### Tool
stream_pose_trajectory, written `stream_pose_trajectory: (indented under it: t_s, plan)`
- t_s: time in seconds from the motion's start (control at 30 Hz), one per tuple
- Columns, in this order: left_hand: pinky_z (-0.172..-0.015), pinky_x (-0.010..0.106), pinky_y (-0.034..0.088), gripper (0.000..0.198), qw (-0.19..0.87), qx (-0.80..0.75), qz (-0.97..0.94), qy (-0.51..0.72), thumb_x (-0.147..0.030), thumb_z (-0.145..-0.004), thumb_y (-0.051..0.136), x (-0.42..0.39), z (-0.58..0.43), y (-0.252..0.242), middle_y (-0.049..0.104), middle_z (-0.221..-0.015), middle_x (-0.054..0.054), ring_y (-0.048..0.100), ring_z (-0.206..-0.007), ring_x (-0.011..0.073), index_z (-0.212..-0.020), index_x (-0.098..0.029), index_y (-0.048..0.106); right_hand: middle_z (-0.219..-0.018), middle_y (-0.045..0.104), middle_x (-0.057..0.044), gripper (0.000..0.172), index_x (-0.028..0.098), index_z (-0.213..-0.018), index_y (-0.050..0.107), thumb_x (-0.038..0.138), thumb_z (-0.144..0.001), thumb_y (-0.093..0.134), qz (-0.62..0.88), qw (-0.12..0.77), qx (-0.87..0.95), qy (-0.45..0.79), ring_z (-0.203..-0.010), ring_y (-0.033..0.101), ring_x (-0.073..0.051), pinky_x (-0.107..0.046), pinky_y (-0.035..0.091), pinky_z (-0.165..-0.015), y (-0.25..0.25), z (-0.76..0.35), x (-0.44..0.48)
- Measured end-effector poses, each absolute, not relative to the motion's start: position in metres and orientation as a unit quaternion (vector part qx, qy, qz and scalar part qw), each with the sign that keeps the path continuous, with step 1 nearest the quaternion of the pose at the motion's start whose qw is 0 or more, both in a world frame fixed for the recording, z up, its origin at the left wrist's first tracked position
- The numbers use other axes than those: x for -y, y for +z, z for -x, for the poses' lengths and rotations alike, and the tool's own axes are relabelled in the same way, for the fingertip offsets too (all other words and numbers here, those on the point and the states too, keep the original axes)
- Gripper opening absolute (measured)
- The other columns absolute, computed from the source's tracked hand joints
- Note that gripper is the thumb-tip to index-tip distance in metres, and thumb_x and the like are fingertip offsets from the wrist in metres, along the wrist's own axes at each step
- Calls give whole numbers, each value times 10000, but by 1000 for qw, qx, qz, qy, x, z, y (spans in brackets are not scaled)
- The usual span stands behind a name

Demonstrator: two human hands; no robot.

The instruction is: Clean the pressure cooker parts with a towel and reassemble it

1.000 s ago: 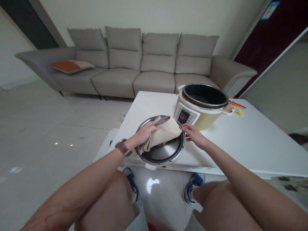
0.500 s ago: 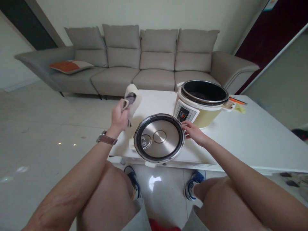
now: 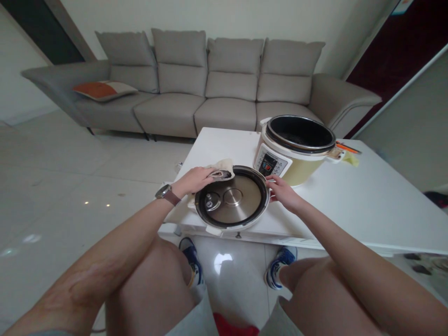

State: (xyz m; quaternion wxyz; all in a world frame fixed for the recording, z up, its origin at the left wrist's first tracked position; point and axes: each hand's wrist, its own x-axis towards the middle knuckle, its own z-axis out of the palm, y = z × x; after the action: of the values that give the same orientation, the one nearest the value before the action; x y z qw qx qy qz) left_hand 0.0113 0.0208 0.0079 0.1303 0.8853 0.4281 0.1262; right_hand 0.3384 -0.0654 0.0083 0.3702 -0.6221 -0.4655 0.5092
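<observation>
A round pressure cooker lid (image 3: 241,210) lies with its metal inner face up at the table's near edge. My left hand (image 3: 198,179) holds a folded cloth (image 3: 224,169) against the lid's upper left rim. On the lid's right rim, my right hand (image 3: 282,190) grips the edge between thumb and fingers; some fingertips are hidden beneath it. Behind the lid, to the right, stands the electric pressure cooker (image 3: 303,169), uncovered, its dark inner pot (image 3: 301,130) showing and its control panel facing left and toward me.
The white table (image 3: 357,200) carries these things. Orange-handled items (image 3: 346,147) and a yellow cloth or wrapper (image 3: 351,159) lie right of the cooker. A grey sofa (image 3: 224,112) with an orange and white cushion (image 3: 103,90) stands beyond. A drawer knob (image 3: 238,234) juts from the table's front.
My left hand has come down and right, bringing the cloth from the air beside the lid onto its rim. The lid has turned slightly; my right hand stays at its right edge.
</observation>
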Motion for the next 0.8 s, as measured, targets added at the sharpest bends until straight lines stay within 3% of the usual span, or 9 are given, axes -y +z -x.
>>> stream_pose_trajectory:
  t_s: [0.2, 0.33, 0.43, 0.63, 0.8]
  plan:
    - [-812, 330, 506, 266, 270, -549, -670, 421, -343, -807, 515, -40, 18, 4, 738, -864, 65, 637, -862, 241, -843, -169, 712, -772, 585, 34, 155, 230, -1061, 567, 269, -914, 537, 628, 355, 475, 505, -559, 562, -96, -201, 503, -484, 11, -339, 67]
    - [-864, 333, 510, 244, 246, -568, -570, 541, -327, -745, 547, -40, 30, 7, 721, -857, 51, 621, -902, 234, -831, -162, 705, -756, 575, 38, 173, 231, -1074, 580, 269, -909, 543, 630, 353, 479, 499, -573, 559, -100, -199, 501, -489, 10, -339, 66]
    - [-886, 353, 515, 289, 283, -507, -655, 483, -353, -783, 557, -29, 28, 9, 740, -921, 48, 641, -921, 249, -907, -155, 727, -750, 573, 39, 160, 226, -1058, 578, 255, -905, 539, 637, 356, 473, 495, -572, 560, -104, -208, 507, -488, 9, -339, 64]
    - [-999, 398, 478, 393, 287, -407, -840, 216, -367, -869, 541, -7, 5, 4, 773, -1127, 89, 682, -1056, 294, -1137, -178, 759, -773, 579, 35, 141, 222, -1036, 576, 229, -902, 535, 650, 361, 457, 488, -557, 556, -101, -210, 499, -462, 11, -334, 61]
    - [-1025, 415, 477, 409, 343, -438, -791, 256, -374, -788, 560, -12, 11, -4, 780, -1071, 80, 663, -1084, 307, -1062, -173, 788, -751, 572, 36, 143, 224, -1034, 584, 216, -903, 526, 665, 357, 449, 479, -540, 537, -96, -206, 494, -449, 14, -331, 61]
